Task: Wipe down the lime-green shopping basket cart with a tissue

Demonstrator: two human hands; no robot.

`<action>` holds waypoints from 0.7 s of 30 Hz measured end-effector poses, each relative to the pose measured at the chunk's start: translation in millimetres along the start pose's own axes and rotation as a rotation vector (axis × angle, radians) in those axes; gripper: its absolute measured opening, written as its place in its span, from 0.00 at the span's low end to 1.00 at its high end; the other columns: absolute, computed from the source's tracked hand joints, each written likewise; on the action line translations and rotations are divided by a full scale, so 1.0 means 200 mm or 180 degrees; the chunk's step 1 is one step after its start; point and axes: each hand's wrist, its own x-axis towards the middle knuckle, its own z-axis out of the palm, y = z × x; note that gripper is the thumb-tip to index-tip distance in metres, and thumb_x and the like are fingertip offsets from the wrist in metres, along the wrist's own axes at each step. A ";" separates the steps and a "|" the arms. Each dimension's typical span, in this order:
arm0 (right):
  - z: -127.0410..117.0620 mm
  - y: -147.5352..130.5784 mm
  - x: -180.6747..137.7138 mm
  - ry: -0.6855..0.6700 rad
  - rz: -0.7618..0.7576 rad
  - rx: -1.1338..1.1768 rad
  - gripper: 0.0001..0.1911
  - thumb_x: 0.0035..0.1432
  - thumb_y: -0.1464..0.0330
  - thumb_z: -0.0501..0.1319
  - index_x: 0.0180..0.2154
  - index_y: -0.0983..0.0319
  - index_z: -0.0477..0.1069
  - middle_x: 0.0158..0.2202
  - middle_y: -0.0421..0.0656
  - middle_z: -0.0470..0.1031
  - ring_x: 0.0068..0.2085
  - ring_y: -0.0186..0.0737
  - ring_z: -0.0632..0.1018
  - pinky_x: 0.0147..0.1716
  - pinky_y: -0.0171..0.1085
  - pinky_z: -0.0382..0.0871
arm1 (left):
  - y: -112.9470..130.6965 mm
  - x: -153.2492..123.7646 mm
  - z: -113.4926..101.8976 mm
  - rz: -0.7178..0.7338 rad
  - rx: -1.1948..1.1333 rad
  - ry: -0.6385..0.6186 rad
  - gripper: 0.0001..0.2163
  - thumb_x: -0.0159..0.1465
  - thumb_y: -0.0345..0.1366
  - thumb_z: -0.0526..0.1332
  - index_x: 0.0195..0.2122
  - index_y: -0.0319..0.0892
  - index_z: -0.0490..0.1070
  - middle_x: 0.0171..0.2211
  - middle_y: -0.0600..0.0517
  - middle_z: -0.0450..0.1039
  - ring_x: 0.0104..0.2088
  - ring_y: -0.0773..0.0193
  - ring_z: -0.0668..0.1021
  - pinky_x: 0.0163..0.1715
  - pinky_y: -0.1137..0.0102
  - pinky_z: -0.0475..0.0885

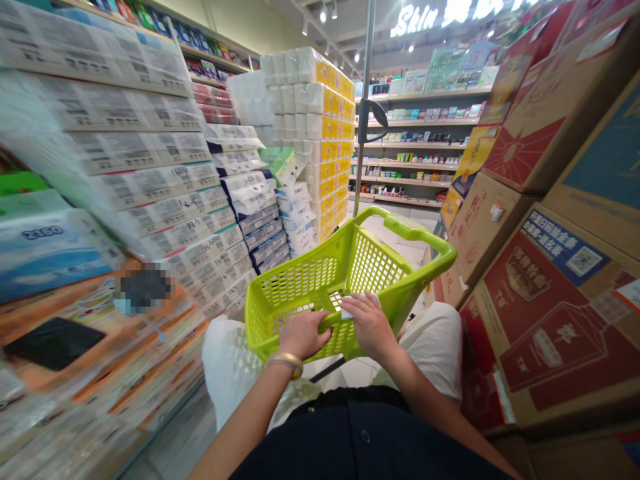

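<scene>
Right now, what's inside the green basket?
The green basket shows only bare mesh walls inside; no goods visible. Its floor near the rim is hidden by the left hand and right hand.

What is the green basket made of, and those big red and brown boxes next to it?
The basket looks like smooth, slightly shiny plastic: one bright lime colour, moulded with a grid of holes. The boxes look like matte printed cardboard, plain brown at the edges.

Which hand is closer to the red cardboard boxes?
Right. The right hand rests on the green basket's rim, toward the boxes; the left hand is further left.
</scene>
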 end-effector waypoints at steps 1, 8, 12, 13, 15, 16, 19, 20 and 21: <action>0.00 0.00 0.00 -0.0015 -0.0011 0.0027 0.24 0.59 0.80 0.51 0.49 0.56 0.76 0.50 0.43 0.80 0.56 0.42 0.75 0.62 0.49 0.59 | 0.00 0.00 0.00 -0.0007 -0.0009 -0.0003 0.16 0.63 0.47 0.57 0.50 0.52 0.73 0.45 0.49 0.79 0.46 0.53 0.79 0.44 0.63 0.70; -0.20 0.21 0.05 0.0697 0.0601 -0.0294 0.22 0.60 0.78 0.50 0.47 0.58 0.77 0.49 0.44 0.80 0.56 0.46 0.75 0.64 0.55 0.55 | 0.00 -0.01 0.00 -0.0021 0.0068 -0.0036 0.17 0.64 0.48 0.56 0.50 0.52 0.73 0.42 0.50 0.79 0.44 0.55 0.79 0.42 0.65 0.70; -0.13 0.12 0.03 0.0515 0.0510 -0.0290 0.21 0.60 0.79 0.51 0.46 0.58 0.77 0.49 0.44 0.80 0.56 0.46 0.75 0.64 0.53 0.55 | 0.00 0.00 0.00 -0.0016 0.0078 -0.0017 0.17 0.64 0.49 0.56 0.50 0.52 0.73 0.43 0.50 0.79 0.44 0.55 0.79 0.42 0.65 0.70; -0.09 0.08 0.02 0.0343 0.0381 -0.0220 0.22 0.59 0.80 0.51 0.46 0.58 0.77 0.48 0.43 0.80 0.56 0.44 0.75 0.64 0.52 0.55 | 0.00 0.00 0.00 -0.0015 0.0073 -0.0014 0.17 0.64 0.48 0.56 0.50 0.52 0.73 0.44 0.50 0.79 0.45 0.55 0.79 0.43 0.65 0.70; -0.03 0.02 0.00 0.0102 0.0140 -0.0080 0.24 0.59 0.81 0.50 0.47 0.56 0.76 0.49 0.42 0.80 0.56 0.43 0.75 0.63 0.50 0.56 | 0.00 0.00 0.00 0.0000 0.0062 -0.0006 0.17 0.64 0.47 0.56 0.51 0.52 0.73 0.45 0.49 0.79 0.46 0.55 0.79 0.43 0.65 0.70; -0.02 0.00 0.00 0.0030 0.0070 -0.0034 0.24 0.59 0.81 0.50 0.48 0.56 0.76 0.50 0.42 0.80 0.56 0.42 0.75 0.63 0.49 0.57 | -0.01 -0.01 0.00 0.0012 0.0060 -0.0003 0.17 0.63 0.47 0.57 0.51 0.52 0.73 0.45 0.49 0.79 0.46 0.54 0.79 0.43 0.64 0.70; -0.06 0.05 0.01 0.0080 0.0120 -0.0079 0.23 0.60 0.80 0.50 0.47 0.57 0.77 0.49 0.42 0.80 0.55 0.43 0.76 0.62 0.50 0.59 | -0.01 -0.01 0.01 0.0045 0.0066 0.0013 0.16 0.64 0.47 0.56 0.50 0.52 0.73 0.45 0.50 0.79 0.45 0.54 0.79 0.43 0.64 0.71; -0.09 0.09 0.02 0.0167 0.0201 -0.0140 0.22 0.61 0.79 0.49 0.46 0.58 0.77 0.48 0.42 0.80 0.55 0.44 0.76 0.62 0.50 0.59 | -0.01 -0.01 0.01 0.0048 0.0075 0.0017 0.16 0.64 0.48 0.56 0.50 0.52 0.73 0.44 0.50 0.80 0.45 0.54 0.79 0.43 0.64 0.71; -0.13 0.12 0.03 0.0282 0.0304 -0.0208 0.22 0.61 0.79 0.49 0.46 0.58 0.77 0.48 0.43 0.80 0.55 0.45 0.76 0.63 0.51 0.58 | -0.01 -0.01 0.01 0.0042 0.0086 0.0020 0.16 0.64 0.48 0.56 0.50 0.52 0.73 0.43 0.50 0.80 0.45 0.54 0.79 0.42 0.64 0.71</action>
